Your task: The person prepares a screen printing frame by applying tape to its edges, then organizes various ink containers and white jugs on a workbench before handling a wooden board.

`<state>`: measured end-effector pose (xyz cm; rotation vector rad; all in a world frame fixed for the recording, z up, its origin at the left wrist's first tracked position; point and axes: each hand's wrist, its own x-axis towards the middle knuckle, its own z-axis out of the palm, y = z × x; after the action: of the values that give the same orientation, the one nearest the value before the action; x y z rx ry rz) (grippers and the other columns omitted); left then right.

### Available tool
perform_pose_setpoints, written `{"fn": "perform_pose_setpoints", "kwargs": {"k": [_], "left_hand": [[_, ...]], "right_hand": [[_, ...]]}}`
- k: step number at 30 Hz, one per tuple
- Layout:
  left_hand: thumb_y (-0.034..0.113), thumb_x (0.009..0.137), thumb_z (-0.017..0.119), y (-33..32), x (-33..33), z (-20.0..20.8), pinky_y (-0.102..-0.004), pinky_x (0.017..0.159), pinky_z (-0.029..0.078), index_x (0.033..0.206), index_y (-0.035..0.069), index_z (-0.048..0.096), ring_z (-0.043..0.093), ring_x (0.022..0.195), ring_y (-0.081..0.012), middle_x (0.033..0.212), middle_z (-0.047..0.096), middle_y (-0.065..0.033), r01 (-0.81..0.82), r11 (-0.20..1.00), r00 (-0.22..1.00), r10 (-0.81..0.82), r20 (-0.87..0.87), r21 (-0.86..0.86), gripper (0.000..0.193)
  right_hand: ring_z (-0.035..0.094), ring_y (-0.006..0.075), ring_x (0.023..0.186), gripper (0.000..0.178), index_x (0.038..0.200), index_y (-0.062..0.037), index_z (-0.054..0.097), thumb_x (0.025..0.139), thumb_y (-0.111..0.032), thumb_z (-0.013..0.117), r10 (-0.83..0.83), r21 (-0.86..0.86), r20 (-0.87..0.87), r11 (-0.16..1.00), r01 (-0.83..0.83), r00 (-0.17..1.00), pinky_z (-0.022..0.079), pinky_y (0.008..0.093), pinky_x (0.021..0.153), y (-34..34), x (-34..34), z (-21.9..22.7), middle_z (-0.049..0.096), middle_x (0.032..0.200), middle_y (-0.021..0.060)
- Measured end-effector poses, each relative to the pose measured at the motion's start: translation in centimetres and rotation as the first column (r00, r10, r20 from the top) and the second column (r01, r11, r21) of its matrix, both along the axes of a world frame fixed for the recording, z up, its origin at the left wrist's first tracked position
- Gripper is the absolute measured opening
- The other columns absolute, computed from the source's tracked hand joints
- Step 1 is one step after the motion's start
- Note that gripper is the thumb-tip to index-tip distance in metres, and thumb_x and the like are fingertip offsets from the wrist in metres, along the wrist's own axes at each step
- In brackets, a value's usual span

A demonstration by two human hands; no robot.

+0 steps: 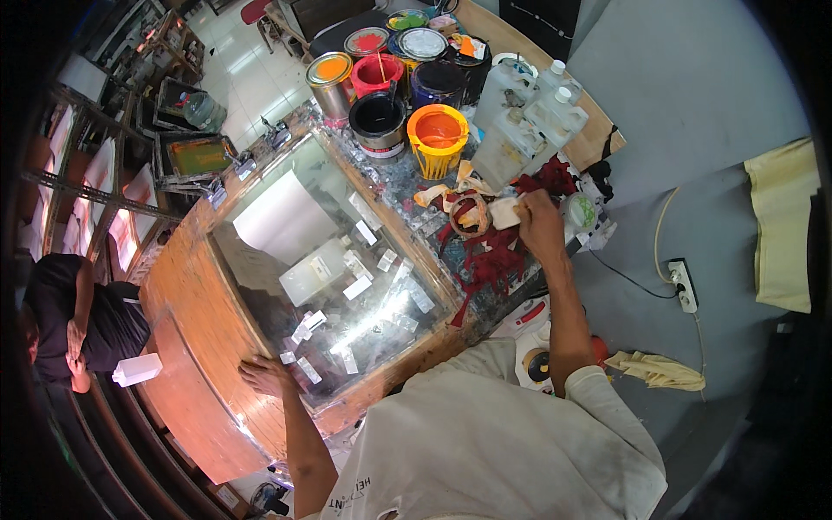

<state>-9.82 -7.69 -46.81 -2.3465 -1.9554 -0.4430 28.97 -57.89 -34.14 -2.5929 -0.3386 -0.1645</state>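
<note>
My left hand (267, 378) lies on the wooden frame (227, 342) of a glass-topped table, its fingers stretched out with nothing in them. My right hand (541, 221) reaches over the paint-stained right end of the table. Its fingers close on the edge of a small cream-coloured block-like thing (505, 212), which I cannot make out further. Beside that lies a roll of brown tape (469, 215). Dark red rags (494, 260) are heaped below my right hand. The glass top (347, 234) carries a sheet of white paper (284, 215) and several small pale pieces.
Open paint cans stand behind, among them a yellow-orange bucket (438, 139) and a black can (378, 126). Translucent jugs (555, 117) crowd the back right. A person in dark clothes (87, 316) is at the far left. A power strip (683, 286) hangs at the right wall.
</note>
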Motion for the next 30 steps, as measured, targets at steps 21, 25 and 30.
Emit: {"fn": "perform_pose_setpoints", "kwargs": {"k": [21,25,30], "left_hand": [[0.048,0.103,0.036,0.1,0.2,-0.1,-0.0503,0.109,0.034,0.144,0.001,0.043,0.036,0.139,-0.0361,0.151,0.04,-0.0186,-0.015,0.999,1.0,0.015,-0.021,0.036,0.063],[0.048,0.103,0.036,0.2,0.1,-0.5,-0.05,0.111,0.031,0.144,0.001,0.043,0.035,0.14,-0.0355,0.151,0.04,-0.0183,-0.028,1.0,1.0,0.028,0.001,0.014,0.064],[0.049,0.103,0.035,-0.3,0.9,0.8,-0.0499,0.111,0.03,0.144,-0.001,0.042,0.035,0.14,-0.0349,0.15,0.04,-0.0188,-0.025,1.0,1.0,0.025,-0.007,-0.015,0.066]], "right_hand": [[0.067,0.0404,0.084,0.018,0.095,0.0007,0.068,0.08,-0.009,0.071,0.232,-0.109,-0.061,0.965,-0.237,0.971,0.053,0.0455,0.073,5.1,5.0,-2.3,0.068,0.093,0.0237],[0.067,0.0381,0.086,0.024,0.103,0.0005,0.067,0.08,-0.003,0.068,0.187,-0.14,-0.144,0.968,-0.207,0.972,0.053,0.0404,0.073,2.5,3.5,-2.6,0.068,0.093,0.0226],[0.069,0.0289,0.083,0.028,0.103,0.0001,0.07,0.075,0.005,0.07,0.023,0.351,0.084,0.935,-0.051,0.996,0.053,0.0351,0.075,1.9,2.6,-2.2,0.07,0.096,0.0169]]}}
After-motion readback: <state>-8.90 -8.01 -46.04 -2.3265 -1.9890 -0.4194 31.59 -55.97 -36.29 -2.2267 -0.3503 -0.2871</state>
